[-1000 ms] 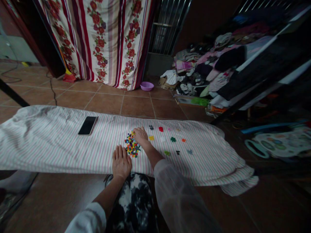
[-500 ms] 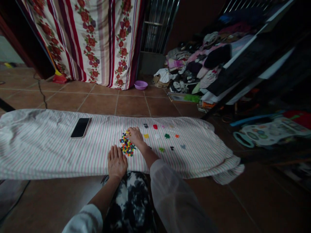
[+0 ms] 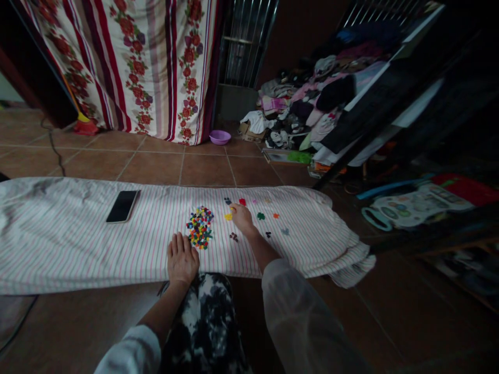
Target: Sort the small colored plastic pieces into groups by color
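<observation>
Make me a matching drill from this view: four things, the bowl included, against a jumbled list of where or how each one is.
1. phone
2. left hand
3. right hand
4. bowl

A. on the floor, near the foot of the curtain
B. over the small colour groups, a yellow piece at its fingertips
C. flat on the striped cloth, palm down, beside the mixed pile
D. lying with a dark screen

Pairs: 1-D, 2-C, 3-B, 4-A
</observation>
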`<state>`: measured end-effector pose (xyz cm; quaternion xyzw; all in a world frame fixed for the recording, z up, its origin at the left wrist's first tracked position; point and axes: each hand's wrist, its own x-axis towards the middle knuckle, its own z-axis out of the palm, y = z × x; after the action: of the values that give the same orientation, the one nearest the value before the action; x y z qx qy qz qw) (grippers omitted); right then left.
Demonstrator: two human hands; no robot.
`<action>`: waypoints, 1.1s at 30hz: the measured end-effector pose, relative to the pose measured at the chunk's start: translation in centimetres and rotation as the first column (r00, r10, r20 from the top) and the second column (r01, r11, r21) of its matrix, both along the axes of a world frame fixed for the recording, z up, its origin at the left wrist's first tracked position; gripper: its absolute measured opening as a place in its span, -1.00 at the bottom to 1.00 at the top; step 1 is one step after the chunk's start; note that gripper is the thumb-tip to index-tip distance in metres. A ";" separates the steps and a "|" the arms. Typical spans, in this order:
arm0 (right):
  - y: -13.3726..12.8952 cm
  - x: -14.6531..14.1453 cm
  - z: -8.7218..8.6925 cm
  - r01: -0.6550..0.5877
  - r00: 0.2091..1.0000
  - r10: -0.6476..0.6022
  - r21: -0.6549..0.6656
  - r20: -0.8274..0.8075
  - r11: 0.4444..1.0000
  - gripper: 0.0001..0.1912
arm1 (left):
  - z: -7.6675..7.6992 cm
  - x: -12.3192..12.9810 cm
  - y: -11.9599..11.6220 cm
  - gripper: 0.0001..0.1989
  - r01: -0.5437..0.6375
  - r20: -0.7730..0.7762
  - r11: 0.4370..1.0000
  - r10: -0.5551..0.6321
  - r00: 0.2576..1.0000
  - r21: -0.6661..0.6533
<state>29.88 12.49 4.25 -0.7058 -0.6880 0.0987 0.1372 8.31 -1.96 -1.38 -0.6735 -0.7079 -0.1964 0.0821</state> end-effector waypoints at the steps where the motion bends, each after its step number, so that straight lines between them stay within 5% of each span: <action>1: -0.1 0.4 -0.2 0.008 1.000 -0.008 -0.013 -0.006 1.000 -0.67 | 0.1 0.0 0.0 -0.47 0.002 -0.001 1.000 -0.002 1.000 -0.001; 18: -2.0 0.1 -2.3 0.031 0.994 -0.039 -0.077 -0.105 0.997 -0.63 | -0.3 0.0 0.1 -0.47 0.004 0.006 1.000 -0.004 1.000 0.007; 25: -1.9 0.2 -2.6 -0.087 0.987 0.080 -0.048 -0.142 0.995 -0.55 | -0.2 -0.1 0.1 -0.47 0.000 -0.017 1.000 0.000 1.000 0.002; 33: -1.5 -0.5 -2.1 -0.047 0.998 0.043 -0.076 -0.056 0.996 -0.70 | 0.1 0.0 0.2 -0.47 0.003 0.013 1.000 -0.002 1.000 -0.018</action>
<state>29.37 10.94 2.12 -0.6920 -0.6953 0.1474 0.1261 8.35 -1.80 -1.26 -0.6738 -0.7093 -0.1946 0.0713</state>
